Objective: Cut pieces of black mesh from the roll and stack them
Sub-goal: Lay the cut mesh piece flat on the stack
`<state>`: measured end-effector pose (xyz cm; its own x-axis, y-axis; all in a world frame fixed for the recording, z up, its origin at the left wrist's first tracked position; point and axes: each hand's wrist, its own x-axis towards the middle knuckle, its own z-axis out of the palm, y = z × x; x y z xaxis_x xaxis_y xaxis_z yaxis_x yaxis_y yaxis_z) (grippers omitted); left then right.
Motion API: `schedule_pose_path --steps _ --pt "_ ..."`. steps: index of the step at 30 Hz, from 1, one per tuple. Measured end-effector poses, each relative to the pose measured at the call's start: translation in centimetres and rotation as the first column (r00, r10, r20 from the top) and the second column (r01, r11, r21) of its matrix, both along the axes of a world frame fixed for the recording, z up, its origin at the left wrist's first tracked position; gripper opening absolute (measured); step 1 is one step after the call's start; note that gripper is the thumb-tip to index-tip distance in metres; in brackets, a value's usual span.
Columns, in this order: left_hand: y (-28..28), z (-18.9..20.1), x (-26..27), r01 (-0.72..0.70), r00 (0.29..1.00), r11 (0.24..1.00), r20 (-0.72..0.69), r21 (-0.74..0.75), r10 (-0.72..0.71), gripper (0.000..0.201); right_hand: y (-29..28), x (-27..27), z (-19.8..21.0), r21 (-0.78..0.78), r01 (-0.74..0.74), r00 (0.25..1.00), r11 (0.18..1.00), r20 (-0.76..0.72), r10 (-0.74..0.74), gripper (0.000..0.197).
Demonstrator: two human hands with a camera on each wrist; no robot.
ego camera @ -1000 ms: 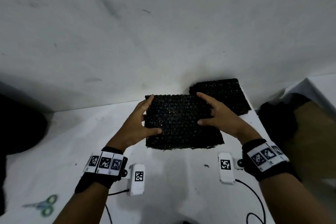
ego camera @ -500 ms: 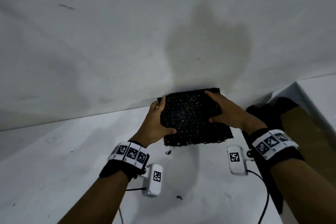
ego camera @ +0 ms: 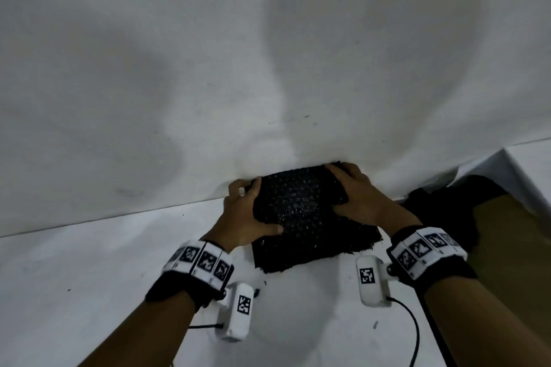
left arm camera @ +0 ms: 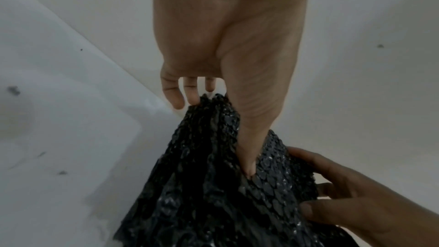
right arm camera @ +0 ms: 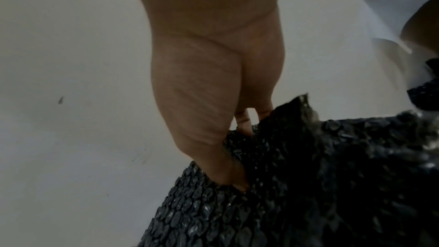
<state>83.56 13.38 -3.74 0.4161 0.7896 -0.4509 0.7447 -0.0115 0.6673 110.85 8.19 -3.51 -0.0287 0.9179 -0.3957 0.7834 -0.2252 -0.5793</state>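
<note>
Holding the black mesh piece [ego camera: 301, 205] by its side edges, both hands pinch it at the tabletop's [ego camera: 89, 262] back edge; it looks light and floppy.

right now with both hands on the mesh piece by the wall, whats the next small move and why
Probably let go and draw both hands back. The mesh piece already lies on the stack by the wall, left hand and right hand gripping its sides with thumbs on top, so placing looks finished.
</note>
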Motion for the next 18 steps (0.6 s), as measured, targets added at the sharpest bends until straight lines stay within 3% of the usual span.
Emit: schedule_pose_path --steps 3,5,7,9,11,12,14,16,18 --pt "-1.1 1.9 0.0 0.008 0.995 0.976 -0.097 0.219 0.013 0.117 -0.1 -0.1 -0.1 0.005 0.010 0.998 1.000 0.063 -0.010 0.101" --pt "-2.5 2.6 1.0 0.039 0.997 0.864 -0.078 0.502 0.000 0.089 -0.2 -0.2 0.0 -0.004 0.001 0.996 1.000 0.094 0.000 0.101" --pt "-3.2 2.2 2.8 0.169 0.985 0.725 -0.090 0.668 -0.147 0.073 -0.1 -0.4 0.1 -0.016 -0.014 0.993 1.000 0.118 0.015 0.101" --pt "-3.0 0.6 4.2 0.385 0.923 0.672 -0.253 0.633 -0.291 0.081 0.0 -0.4 0.3 -0.045 -0.028 0.984 0.999 0.177 0.036 0.102" --pt "-2.3 -0.7 4.6 0.517 0.849 0.721 -0.386 0.462 -0.362 0.095 -0.2 -0.7 1.0 -0.052 -0.009 0.959 0.999 0.284 0.024 0.100" --pt "-2.0 -1.3 4.5 0.543 0.819 0.756 -0.428 0.366 -0.382 0.098 -0.4 -1.1 1.5 -0.007 -0.001 0.935 1.000 0.354 0.003 0.097" --pt "-1.7 -2.2 4.4 0.551 0.794 0.790 -0.459 0.267 -0.399 0.098 -1.2 -2.4 1.9 0.250 -0.035 0.875 0.968 0.476 -0.092 0.081" --pt "-1.8 -2.6 4.5 0.532 0.808 0.806 -0.439 0.258 -0.393 0.098 -1.9 -4.4 1.4 0.529 -0.054 0.903 0.847 0.387 -0.185 0.063" --pt "-1.9 -2.8 4.8 0.502 0.833 0.821 -0.409 0.273 -0.373 0.099 -1.9 -5.6 0.1 0.594 -0.081 0.954 0.801 0.280 -0.111 0.049"
